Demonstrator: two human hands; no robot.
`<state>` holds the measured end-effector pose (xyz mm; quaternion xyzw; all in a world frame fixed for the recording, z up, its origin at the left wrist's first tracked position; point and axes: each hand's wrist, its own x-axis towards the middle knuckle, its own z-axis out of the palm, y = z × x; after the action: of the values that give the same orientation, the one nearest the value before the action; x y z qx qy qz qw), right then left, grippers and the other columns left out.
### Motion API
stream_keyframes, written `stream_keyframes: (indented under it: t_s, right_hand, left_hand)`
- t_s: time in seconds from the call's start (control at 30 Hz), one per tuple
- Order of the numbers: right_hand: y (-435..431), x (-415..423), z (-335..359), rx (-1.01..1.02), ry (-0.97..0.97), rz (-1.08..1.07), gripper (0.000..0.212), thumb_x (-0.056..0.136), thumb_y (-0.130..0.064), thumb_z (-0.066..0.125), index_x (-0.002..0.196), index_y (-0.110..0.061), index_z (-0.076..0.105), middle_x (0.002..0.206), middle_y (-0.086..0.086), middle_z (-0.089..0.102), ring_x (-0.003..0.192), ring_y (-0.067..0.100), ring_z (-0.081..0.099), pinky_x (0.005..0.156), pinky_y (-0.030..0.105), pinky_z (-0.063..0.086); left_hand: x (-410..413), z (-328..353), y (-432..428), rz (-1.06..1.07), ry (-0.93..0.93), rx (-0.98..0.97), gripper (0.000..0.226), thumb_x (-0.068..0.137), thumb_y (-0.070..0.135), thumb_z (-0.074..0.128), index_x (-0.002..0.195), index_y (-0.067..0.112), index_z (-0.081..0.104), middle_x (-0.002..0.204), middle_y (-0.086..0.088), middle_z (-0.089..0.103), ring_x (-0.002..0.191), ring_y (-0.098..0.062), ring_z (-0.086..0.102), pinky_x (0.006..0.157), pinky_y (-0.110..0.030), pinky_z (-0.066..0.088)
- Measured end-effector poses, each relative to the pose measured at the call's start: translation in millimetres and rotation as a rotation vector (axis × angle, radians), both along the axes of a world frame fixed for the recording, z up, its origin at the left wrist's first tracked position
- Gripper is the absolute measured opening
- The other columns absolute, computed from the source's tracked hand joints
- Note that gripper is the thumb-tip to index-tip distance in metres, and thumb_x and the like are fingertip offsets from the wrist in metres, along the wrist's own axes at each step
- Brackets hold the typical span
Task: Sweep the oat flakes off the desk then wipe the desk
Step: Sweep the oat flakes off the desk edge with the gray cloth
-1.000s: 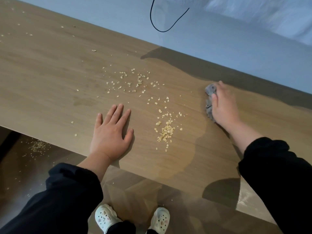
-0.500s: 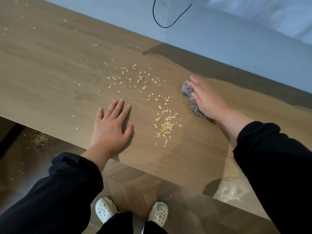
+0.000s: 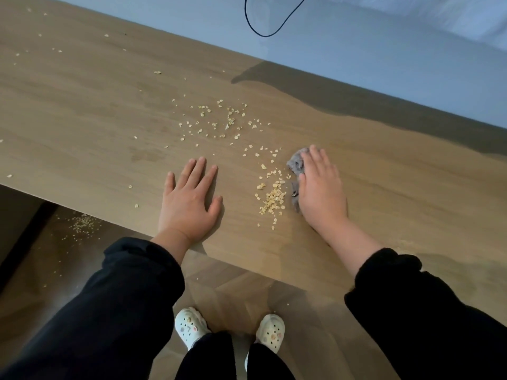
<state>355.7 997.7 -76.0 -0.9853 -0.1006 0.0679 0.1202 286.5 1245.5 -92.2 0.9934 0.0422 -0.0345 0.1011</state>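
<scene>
Oat flakes lie on the wooden desk [image 3: 82, 111]: a dense small pile [image 3: 272, 200] near the front edge and a looser scatter [image 3: 219, 122] farther back. My right hand [image 3: 321, 187] presses flat on a crumpled grey cloth [image 3: 296, 164], which touches the right side of the pile; most of the cloth is hidden under the palm. My left hand [image 3: 189, 201] rests flat on the desk with fingers spread, holding nothing, just left of the pile.
More single flakes dot the far left of the desk. Spilled flakes [image 3: 82, 224] lie on the wooden floor below the front edge. A pale wall with a black cable [image 3: 263, 34] runs behind the desk. My white clogs [image 3: 189, 326] stand by the edge.
My right hand has slid the cloth leftward and toward me, from the back right of the desk up against the oat pile. The left hand has stayed put.
</scene>
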Motion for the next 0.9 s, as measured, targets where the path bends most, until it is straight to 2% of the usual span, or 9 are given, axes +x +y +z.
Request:
stream_keyframes:
  t_s: [0.17, 0.3, 0.37, 0.47, 0.6, 0.8, 0.9]
  right_hand:
    - [-59, -30, -3, 0.002, -0.034, -0.278, 0.050, 0.103, -0.020, 0.029, 0.152, -0.009, 0.025, 0.161, 0.008, 0.018, 0.149, 0.024, 0.012, 0.122, 0.044, 0.011]
    - [-24, -38, -9, 0.009, -0.055, -0.441, 0.052, 0.101, -0.019, 0.028, 0.152, -0.006, 0.023, 0.161, 0.012, 0.017, 0.149, 0.029, 0.010, 0.122, 0.043, 0.011]
    - [14, -32, -8, 0.002, -0.043, -0.397, 0.056, 0.099, -0.020, 0.025, 0.153, -0.007, 0.019, 0.162, 0.011, 0.012, 0.150, 0.028, 0.006, 0.122, 0.041, 0.007]
    - [49, -30, -4, 0.002, 0.001, -0.247, 0.059, 0.099, -0.020, 0.030, 0.154, -0.009, 0.014, 0.163, 0.008, 0.005, 0.150, 0.025, 0.000, 0.122, 0.040, 0.004]
    - [22, -26, -1, 0.016, -0.006, -0.122, 0.054, 0.102, -0.015, 0.030, 0.154, -0.012, 0.017, 0.163, 0.004, 0.008, 0.150, 0.020, 0.002, 0.120, 0.038, 0.001]
    - [-70, -33, 2, 0.087, -0.016, -0.296, 0.048, 0.100, -0.008, 0.036, 0.148, -0.009, 0.034, 0.160, 0.007, 0.023, 0.148, 0.023, 0.015, 0.121, 0.044, 0.010]
    - [-88, -71, 1, 0.094, -0.037, -0.359, 0.046, 0.100, -0.007, 0.037, 0.146, -0.007, 0.037, 0.158, 0.010, 0.026, 0.148, 0.024, 0.018, 0.121, 0.046, 0.016]
  left_hand:
    - [0, 1, 1, -0.012, 0.023, 0.010, 0.073, 0.085, 0.055, 0.015, 0.152, 0.027, 0.023, 0.161, 0.001, 0.012, 0.149, -0.016, 0.003, 0.119, -0.048, 0.004]
    - [0, 1, 1, -0.026, 0.035, 0.010, 0.072, 0.086, 0.053, 0.016, 0.153, 0.027, 0.021, 0.162, 0.001, 0.010, 0.149, -0.016, 0.000, 0.119, -0.049, 0.003]
    - [0, 1, 1, -0.026, 0.040, 0.001, 0.070, 0.087, 0.051, 0.020, 0.153, 0.026, 0.022, 0.162, 0.000, 0.010, 0.149, -0.016, -0.001, 0.119, -0.050, 0.002]
    - [0, 2, 1, -0.033, 0.055, 0.003, 0.069, 0.088, 0.049, 0.022, 0.153, 0.027, 0.019, 0.162, 0.001, 0.007, 0.149, -0.016, -0.003, 0.119, -0.050, 0.001]
    - [0, 3, 3, -0.054, 0.070, 0.004, 0.070, 0.088, 0.049, 0.021, 0.154, 0.027, 0.017, 0.162, 0.001, 0.005, 0.149, -0.016, -0.005, 0.119, -0.050, 0.001]
    - [1, 2, 4, -0.075, 0.077, 0.004, 0.065, 0.093, 0.045, 0.031, 0.154, 0.026, 0.017, 0.162, -0.001, 0.003, 0.149, -0.018, -0.005, 0.119, -0.051, 0.000]
    - [0, 3, 7, -0.088, 0.046, -0.062, 0.062, 0.092, 0.039, 0.041, 0.151, 0.024, 0.028, 0.162, -0.001, 0.011, 0.149, -0.019, 0.000, 0.118, -0.052, 0.001]
